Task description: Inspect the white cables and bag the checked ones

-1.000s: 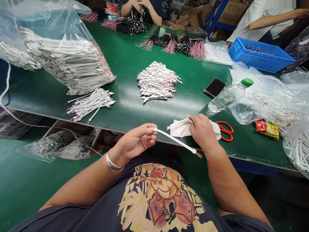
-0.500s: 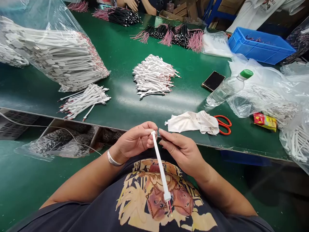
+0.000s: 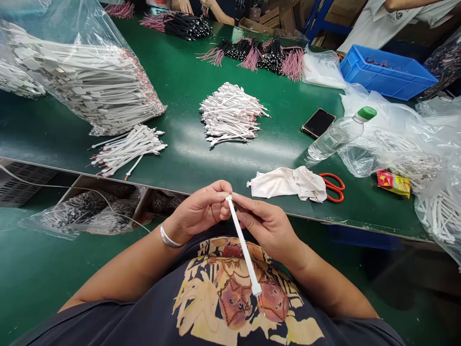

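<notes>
A white sleeved wire lead (image 3: 243,242) hangs slanting down in front of my shirt, with a small white connector at its top and thin red and pale wire ends at the bottom. My left hand (image 3: 201,207) pinches it by the top end. My right hand (image 3: 268,223) has come up against that same end, its index fingertip at the connector and its fingers closed. Whatever lies between the right thumb and fingers is hidden. Beyond my hands, a large pile of similar white leads (image 3: 232,115) and a smaller pile (image 3: 127,149) lie on the green table (image 3: 180,166).
Near the table edge lie a white cloth (image 3: 288,183) and red-handled scissors (image 3: 334,187). A bottle (image 3: 336,137), a phone (image 3: 318,123) and a blue bin (image 3: 389,72) are to the right. A clear bag of leads (image 3: 90,81) stands left. Co-workers' hands (image 3: 185,6) show at the back.
My right hand has moved slightly left, so its fingertips now meet the lead's top end. The lead's lower end has swung a little to the right and up.
</notes>
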`<state>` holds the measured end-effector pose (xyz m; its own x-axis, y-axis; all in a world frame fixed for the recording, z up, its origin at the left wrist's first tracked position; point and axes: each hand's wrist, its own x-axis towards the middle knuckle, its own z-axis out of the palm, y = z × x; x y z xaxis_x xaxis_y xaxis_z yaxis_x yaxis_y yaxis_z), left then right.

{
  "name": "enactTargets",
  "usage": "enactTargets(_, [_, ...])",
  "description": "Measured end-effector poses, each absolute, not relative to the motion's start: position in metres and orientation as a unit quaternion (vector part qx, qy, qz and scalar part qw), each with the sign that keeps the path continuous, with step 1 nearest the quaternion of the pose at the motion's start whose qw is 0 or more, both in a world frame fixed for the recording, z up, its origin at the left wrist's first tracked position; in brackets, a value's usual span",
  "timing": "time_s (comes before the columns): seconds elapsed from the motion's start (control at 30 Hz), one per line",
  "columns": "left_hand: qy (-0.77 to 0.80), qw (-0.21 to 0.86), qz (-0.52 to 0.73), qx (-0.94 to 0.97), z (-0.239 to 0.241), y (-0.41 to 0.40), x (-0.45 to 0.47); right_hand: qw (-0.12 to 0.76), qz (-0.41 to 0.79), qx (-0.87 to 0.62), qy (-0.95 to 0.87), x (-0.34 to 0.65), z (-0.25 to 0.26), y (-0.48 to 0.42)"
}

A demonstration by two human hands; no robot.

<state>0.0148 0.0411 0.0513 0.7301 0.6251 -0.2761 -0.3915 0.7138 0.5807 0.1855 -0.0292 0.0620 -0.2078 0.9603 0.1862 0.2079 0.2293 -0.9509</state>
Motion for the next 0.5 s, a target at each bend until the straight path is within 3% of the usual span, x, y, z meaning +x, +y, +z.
enactTargets(0.5, [0.252, 0.895, 0.289, 0.228, 0.0485, 0.0399, 0.0133, 0.407, 0.433, -0.486, -0.641, 0.181, 0.0543, -0.0312])
